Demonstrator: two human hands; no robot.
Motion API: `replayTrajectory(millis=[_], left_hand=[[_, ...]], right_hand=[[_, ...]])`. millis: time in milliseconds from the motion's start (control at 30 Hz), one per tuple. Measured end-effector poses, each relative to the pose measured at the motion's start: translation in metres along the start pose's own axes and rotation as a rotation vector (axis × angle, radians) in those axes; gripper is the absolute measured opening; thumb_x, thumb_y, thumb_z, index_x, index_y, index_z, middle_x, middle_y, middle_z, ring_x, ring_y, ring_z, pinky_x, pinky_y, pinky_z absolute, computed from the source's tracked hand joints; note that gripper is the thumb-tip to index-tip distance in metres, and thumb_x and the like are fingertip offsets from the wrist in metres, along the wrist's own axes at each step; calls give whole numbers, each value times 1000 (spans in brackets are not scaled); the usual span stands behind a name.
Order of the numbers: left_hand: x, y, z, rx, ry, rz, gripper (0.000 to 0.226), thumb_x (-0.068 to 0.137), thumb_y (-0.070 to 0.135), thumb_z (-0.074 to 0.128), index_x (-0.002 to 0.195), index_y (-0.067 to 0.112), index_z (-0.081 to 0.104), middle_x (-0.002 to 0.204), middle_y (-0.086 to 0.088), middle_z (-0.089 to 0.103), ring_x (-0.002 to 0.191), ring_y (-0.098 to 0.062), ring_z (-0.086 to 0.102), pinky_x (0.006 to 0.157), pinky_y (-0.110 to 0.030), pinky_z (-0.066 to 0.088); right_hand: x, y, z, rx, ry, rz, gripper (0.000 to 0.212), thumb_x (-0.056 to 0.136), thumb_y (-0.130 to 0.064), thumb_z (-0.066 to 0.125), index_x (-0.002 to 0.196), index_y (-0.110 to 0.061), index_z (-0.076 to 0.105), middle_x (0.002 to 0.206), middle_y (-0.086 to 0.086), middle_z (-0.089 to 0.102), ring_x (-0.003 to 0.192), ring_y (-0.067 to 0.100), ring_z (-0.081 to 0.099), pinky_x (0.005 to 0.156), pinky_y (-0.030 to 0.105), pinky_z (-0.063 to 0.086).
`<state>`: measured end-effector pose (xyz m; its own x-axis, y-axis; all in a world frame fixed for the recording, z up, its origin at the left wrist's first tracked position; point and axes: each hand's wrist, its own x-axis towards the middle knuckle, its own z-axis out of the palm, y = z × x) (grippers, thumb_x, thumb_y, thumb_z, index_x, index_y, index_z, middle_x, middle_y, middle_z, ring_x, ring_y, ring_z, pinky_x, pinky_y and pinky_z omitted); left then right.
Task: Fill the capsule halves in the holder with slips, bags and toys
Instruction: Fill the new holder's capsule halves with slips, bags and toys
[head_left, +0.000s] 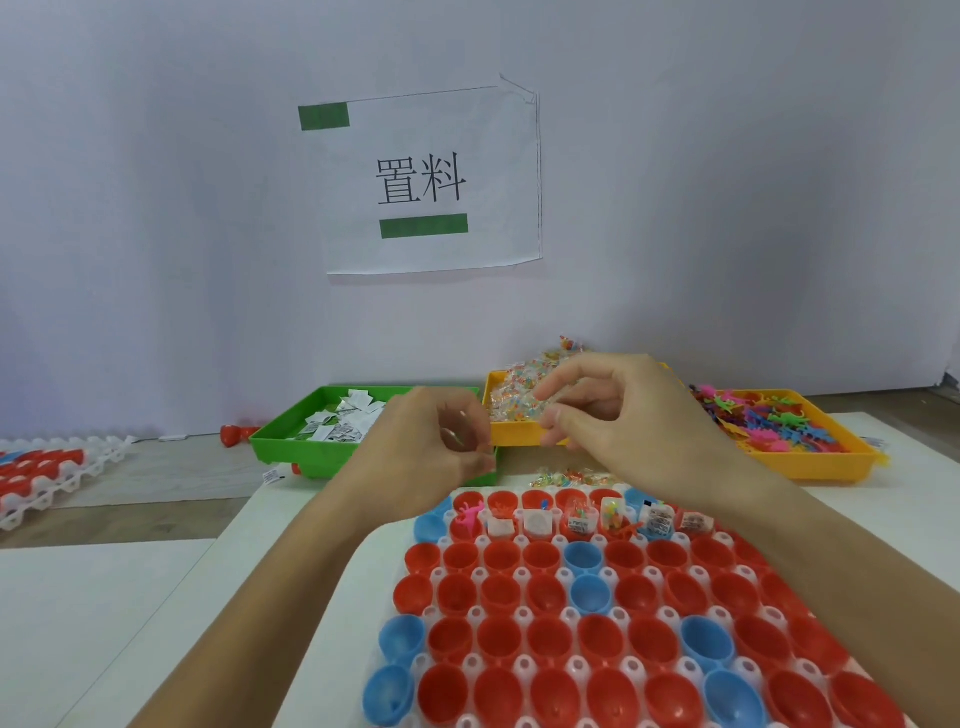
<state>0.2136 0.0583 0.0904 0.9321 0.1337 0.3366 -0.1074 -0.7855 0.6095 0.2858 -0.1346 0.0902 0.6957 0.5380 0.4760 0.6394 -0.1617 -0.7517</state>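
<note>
**A:** what's sitting around the holder (540, 670) right now?

**B:** Three trays are lining the wall behind it: a green tray (291, 451) with white slips (340, 421), a yellow tray (511, 434) heaped with clear bags (517, 397), and another yellow tray (810, 462) of bright toys (769, 421). A few loose bags (571, 475) are lying just past the holder. There's a paper sign (434, 179) taped on the wall and a second holder (47, 478) sitting off to the left.

**A:** anything blocking?

**B:** Both hands are hanging in front of the trays, covering part of them. Only the far row of capsule halves (576, 517) is holding stuff.

**A:** fingers?

**B:** The left hand (441, 447) is curling in, pinching something small and pale, can't tell what. The right hand (618, 410) is bent over the bags, fingers half curled and a bit apart, looks like it's pinching a clear bag but honestly can't be sure.
</note>
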Motion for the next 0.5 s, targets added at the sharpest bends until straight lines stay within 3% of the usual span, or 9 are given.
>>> replayTrajectory(millis=[200,400,500], left_hand=[[3,-22,-5,11,-41,-92,20,80,7,79,81,26,71,76,4,73,75,-13,70,80,-34,58],[2,-32,-2,32,-133,-132,16,77,3,81,77,17,74,69,5,74,63,-7,69,64,-16,52],[2,-34,0,53,-147,-143,10,78,5,81,79,13,76,70,2,75,63,-8,70,62,-16,54]], right_hand=[[3,3,-8,7,33,26,14,92,-9,66,95,-22,70,82,-4,76,77,6,74,73,18,57],[4,4,-10,-16,42,24,13,92,-11,66,96,-23,70,83,-4,76,77,4,73,76,19,57],[4,5,-10,-39,49,13,13,92,-13,66,95,-24,70,82,-6,76,77,3,73,76,19,57]])
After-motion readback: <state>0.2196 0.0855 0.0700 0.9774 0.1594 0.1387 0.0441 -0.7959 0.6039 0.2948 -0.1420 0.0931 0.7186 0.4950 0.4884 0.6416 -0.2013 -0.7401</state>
